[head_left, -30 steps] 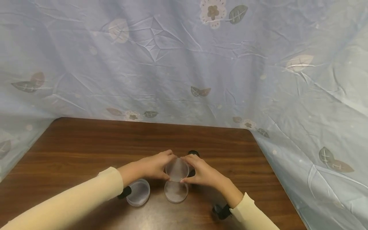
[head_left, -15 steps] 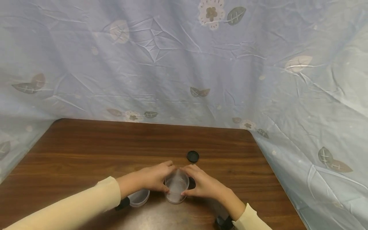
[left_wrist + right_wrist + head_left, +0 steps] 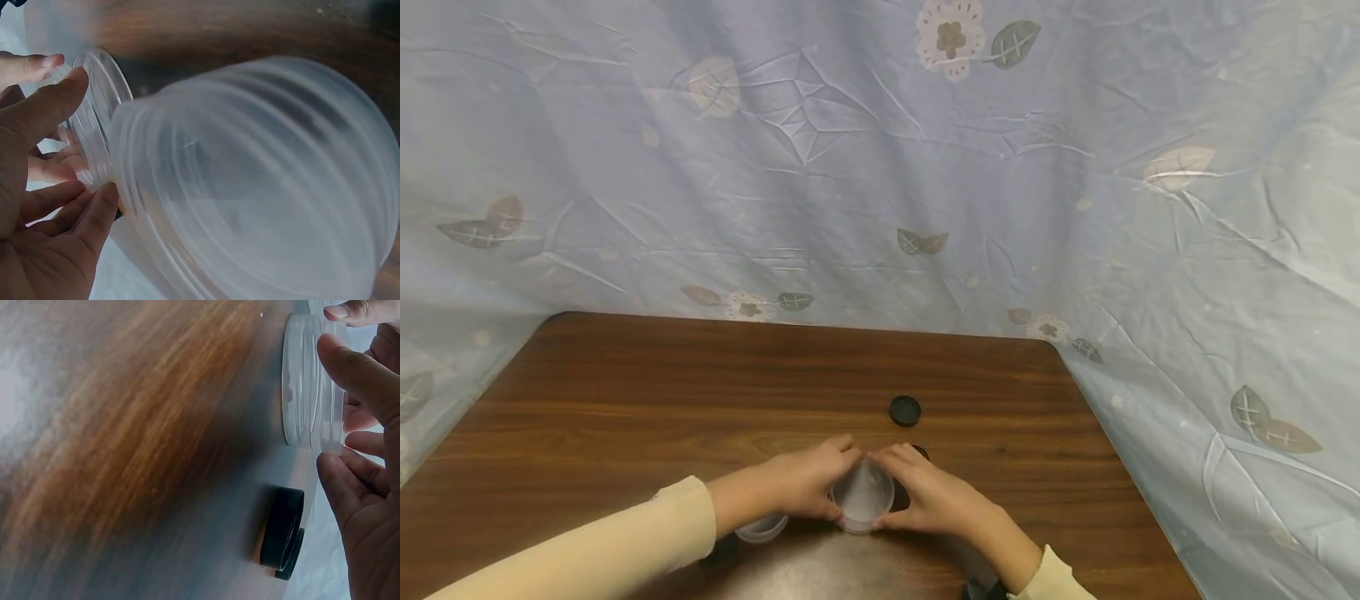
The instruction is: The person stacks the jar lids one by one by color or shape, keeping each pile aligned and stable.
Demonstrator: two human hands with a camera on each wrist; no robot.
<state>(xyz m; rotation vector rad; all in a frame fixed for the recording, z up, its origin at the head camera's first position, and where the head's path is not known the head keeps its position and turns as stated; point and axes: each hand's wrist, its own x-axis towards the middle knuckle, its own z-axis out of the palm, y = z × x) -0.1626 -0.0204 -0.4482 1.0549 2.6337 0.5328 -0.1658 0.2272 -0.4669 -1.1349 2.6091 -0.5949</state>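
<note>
Both hands hold a clear petri dish part point(image 3: 862, 487) level between them, pinching its rim from opposite sides. My left hand point(image 3: 815, 483) has its thumb at the near side and fingertips at the far side; my right hand point(image 3: 921, 493) mirrors it. In the right wrist view the held part point(image 3: 335, 394) sits right against another clear dish point(image 3: 294, 381) resting on the table, the two lined up. Under the left wrist stands a stack of clear petri dishes point(image 3: 763, 530), large and close in the left wrist view, partly hidden by the arm in the head view.
A black round cap point(image 3: 905, 410) lies on the wooden table point(image 3: 700, 375) beyond the right hand. A second black cap point(image 3: 921, 452) shows partly behind that hand. A pale floral cloth point(image 3: 850, 167) hangs behind and beside the table.
Both hands have brought the held petri dish part toward me and down over the lower dish, which stood apart below it a second ago. The farther black cap has come into full view.
</note>
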